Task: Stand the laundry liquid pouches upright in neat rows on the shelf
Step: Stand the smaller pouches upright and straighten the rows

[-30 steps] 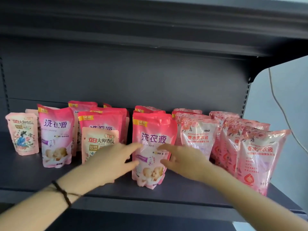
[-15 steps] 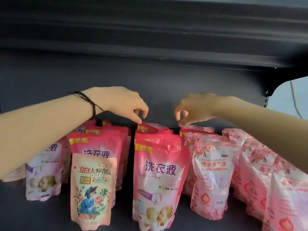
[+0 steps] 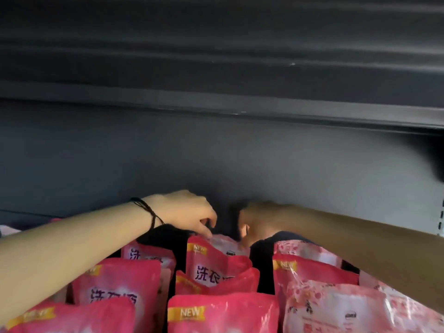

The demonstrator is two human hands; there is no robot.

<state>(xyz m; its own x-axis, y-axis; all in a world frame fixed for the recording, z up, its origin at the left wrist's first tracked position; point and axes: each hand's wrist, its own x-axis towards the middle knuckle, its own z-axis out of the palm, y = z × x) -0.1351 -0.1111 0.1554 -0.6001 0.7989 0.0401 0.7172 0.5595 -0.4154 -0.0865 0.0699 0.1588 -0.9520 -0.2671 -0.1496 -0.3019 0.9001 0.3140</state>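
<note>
We find the left hand (image 3: 185, 212) pinching the top edge of the rear centre pouch (image 3: 216, 258), which stands upright near the back edge of the shelf (image 3: 263, 280). The right hand (image 3: 260, 221), blurred, curls at its top right corner; we cannot tell its grip.

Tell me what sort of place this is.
Probably a shop or stockroom: dark metal shelving with another shelf overhead, a slotted upright at the right edge, and rows of matching pink laundry liquid pouches.

A dark grey back panel (image 3: 216, 159) is filling the background (overhead ledge (image 3: 216, 105) above); a black cord bracelet (image 3: 149, 212) is showing.
</note>
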